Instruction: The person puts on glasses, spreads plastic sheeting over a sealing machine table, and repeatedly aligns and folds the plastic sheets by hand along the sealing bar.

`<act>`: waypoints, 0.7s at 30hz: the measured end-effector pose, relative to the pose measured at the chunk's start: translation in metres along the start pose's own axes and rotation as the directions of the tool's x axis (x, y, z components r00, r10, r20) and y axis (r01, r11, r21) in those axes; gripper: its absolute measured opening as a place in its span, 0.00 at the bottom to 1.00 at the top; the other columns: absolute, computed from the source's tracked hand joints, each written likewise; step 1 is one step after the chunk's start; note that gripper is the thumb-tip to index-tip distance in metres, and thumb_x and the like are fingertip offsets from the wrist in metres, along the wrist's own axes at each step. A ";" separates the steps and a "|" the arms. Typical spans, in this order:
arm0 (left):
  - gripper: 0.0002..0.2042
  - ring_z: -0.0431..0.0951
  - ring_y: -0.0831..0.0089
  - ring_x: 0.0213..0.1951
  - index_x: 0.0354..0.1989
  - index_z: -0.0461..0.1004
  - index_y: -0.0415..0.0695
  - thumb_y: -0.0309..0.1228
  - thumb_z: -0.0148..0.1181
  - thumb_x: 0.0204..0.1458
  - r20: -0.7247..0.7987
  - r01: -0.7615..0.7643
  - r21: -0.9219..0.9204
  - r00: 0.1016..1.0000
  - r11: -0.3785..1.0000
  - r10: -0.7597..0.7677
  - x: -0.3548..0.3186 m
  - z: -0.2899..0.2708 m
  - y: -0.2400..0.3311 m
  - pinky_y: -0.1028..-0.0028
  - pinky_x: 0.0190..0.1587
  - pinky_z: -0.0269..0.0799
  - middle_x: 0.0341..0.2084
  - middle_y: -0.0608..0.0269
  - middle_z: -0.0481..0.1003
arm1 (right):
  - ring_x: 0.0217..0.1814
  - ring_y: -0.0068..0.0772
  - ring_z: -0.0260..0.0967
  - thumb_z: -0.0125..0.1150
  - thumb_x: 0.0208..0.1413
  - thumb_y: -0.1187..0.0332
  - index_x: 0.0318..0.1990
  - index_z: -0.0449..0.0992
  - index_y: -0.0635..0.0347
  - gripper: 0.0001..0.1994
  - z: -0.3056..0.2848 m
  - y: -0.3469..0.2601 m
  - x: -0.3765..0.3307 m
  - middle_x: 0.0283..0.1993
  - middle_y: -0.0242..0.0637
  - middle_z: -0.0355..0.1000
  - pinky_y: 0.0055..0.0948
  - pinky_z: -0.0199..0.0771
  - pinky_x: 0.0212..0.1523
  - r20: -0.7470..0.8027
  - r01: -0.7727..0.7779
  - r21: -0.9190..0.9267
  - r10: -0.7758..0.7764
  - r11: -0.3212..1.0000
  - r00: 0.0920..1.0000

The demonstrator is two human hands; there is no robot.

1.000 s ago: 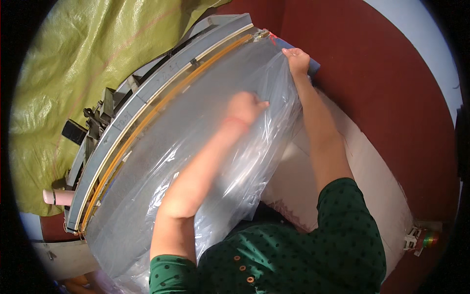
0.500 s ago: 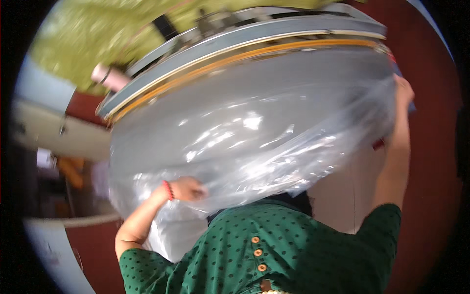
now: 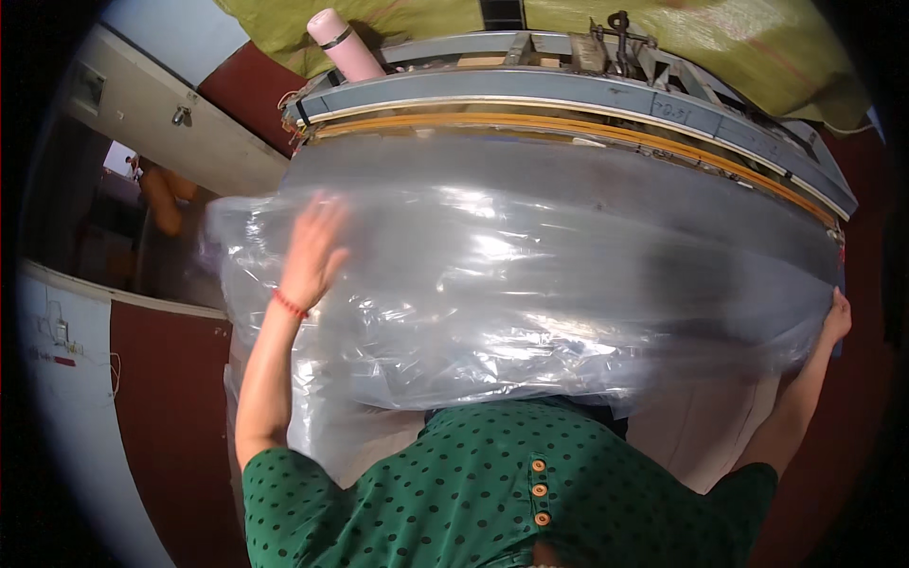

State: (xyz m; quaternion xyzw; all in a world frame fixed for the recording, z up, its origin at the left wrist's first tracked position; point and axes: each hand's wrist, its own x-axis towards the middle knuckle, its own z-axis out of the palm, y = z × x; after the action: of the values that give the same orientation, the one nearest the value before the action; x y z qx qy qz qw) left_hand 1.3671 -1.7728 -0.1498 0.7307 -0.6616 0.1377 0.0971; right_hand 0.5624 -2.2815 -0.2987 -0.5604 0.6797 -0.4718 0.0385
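Note:
A large sheet of clear plastic film [image 3: 568, 284] lies crumpled over a long grey flat surface in front of me. My left hand [image 3: 312, 248] is raised with fingers spread and lies flat against the left end of the film. A red thread band circles that wrist. My right hand [image 3: 836, 317] grips the film's right edge, beside the grey surface's end. Behind the film runs a grey metal frame [image 3: 568, 90] with an orange strip [image 3: 587, 128] along it.
A pink flask [image 3: 343, 45] stands at the frame's back left. Yellow-green tarpaulin [image 3: 757, 47] hangs behind the frame. At the left is a dark red wall [image 3: 170, 417] with a white ledge and a doorway. My green dotted blouse fills the lower middle.
My left hand has risen from the film's lower left corner to its upper left part. The view has swung left and levelled. My right hand keeps hold of the right edge.

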 end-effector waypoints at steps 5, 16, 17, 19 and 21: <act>0.17 0.60 0.53 0.54 0.48 0.65 0.40 0.33 0.49 0.50 0.081 0.351 -0.160 0.936 0.923 -0.342 -0.047 0.063 -0.078 0.64 0.54 0.57 0.50 0.51 0.64 | 0.36 0.26 0.67 0.61 0.43 0.52 0.31 0.75 0.64 0.20 0.002 0.004 0.004 0.33 0.35 0.73 0.23 0.64 0.41 0.036 -0.029 0.004 0.029 1.000 0.999; 0.09 0.71 0.59 0.37 0.36 0.73 0.39 0.26 0.55 0.45 -0.136 0.181 -0.194 0.968 0.964 -0.209 0.039 0.097 -0.040 0.69 0.41 0.67 0.32 0.55 0.74 | 0.41 0.26 0.66 0.60 0.47 0.58 0.38 0.73 0.63 0.17 -0.032 -0.007 -0.001 0.39 0.34 0.71 0.24 0.63 0.45 0.153 -0.244 0.492 0.193 0.836 0.969; 0.10 0.70 0.57 0.38 0.35 0.72 0.39 0.28 0.54 0.45 -0.058 0.307 -0.199 0.944 0.931 -0.323 0.043 0.098 -0.043 0.67 0.42 0.66 0.34 0.54 0.73 | 0.41 0.26 0.66 0.60 0.47 0.58 0.38 0.73 0.63 0.17 -0.041 -0.014 -0.004 0.39 0.34 0.71 0.24 0.63 0.45 0.151 -0.241 0.494 0.191 0.836 0.970; 0.10 0.69 0.55 0.40 0.34 0.72 0.39 0.30 0.53 0.45 0.022 0.418 -0.211 0.906 0.884 -0.423 0.051 0.103 -0.037 0.65 0.43 0.64 0.35 0.52 0.72 | 0.42 0.25 0.65 0.61 0.47 0.61 0.40 0.72 0.62 0.16 -0.076 -0.024 -0.006 0.41 0.34 0.69 0.24 0.63 0.45 0.141 -0.289 0.566 0.255 0.772 0.957; 0.08 0.69 0.55 0.37 0.29 0.73 0.39 0.30 0.54 0.43 -0.186 0.413 -0.351 0.849 0.840 -0.495 0.059 0.102 -0.025 0.64 0.42 0.64 0.30 0.53 0.72 | 0.42 0.24 0.65 0.61 0.47 0.61 0.40 0.72 0.62 0.16 -0.103 -0.020 -0.004 0.40 0.33 0.70 0.24 0.63 0.45 0.113 -0.262 0.574 0.242 0.775 0.964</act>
State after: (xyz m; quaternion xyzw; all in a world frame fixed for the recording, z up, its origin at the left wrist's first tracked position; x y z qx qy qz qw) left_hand 1.4046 -1.8591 -0.2254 0.8187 -0.4610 0.1073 0.3251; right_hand 0.5187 -2.2153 -0.2306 -0.4328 0.5697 -0.6390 0.2826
